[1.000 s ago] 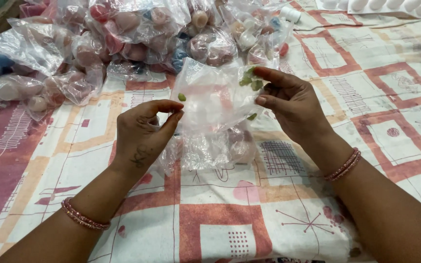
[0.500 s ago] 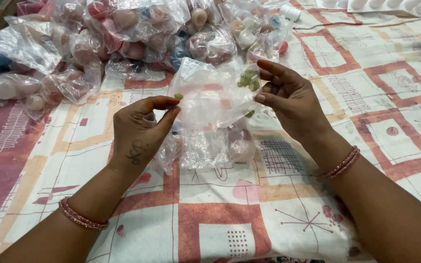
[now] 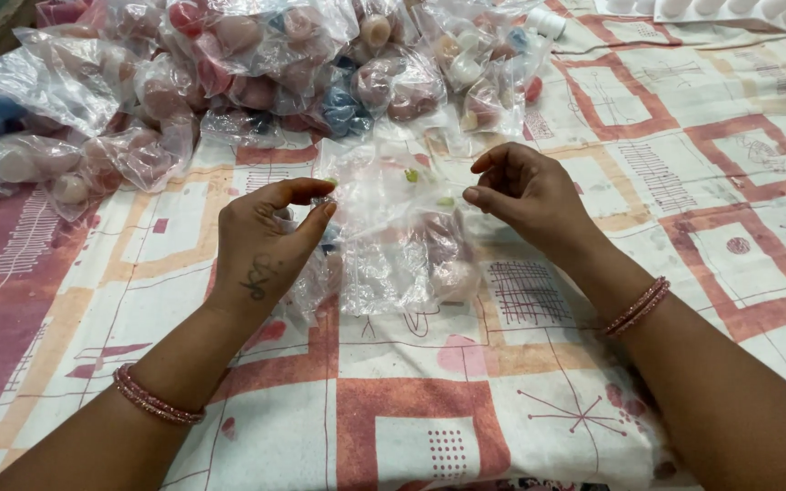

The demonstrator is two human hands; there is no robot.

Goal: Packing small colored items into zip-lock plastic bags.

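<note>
Left hand [image 3: 261, 245]: pinches the plastic bag's [image 3: 393, 227] left edge.
Right hand [image 3: 525, 195]: apparently pinches its right edge.
Bag: stretched between both hands.

Bag heap [image 3: 256, 64] ahead; right cloth [image 3: 730, 245] bare.

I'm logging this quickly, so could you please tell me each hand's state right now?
Left hand: pinched shut on the clear plastic bag.
Right hand: pinched shut on the same bag.
</note>
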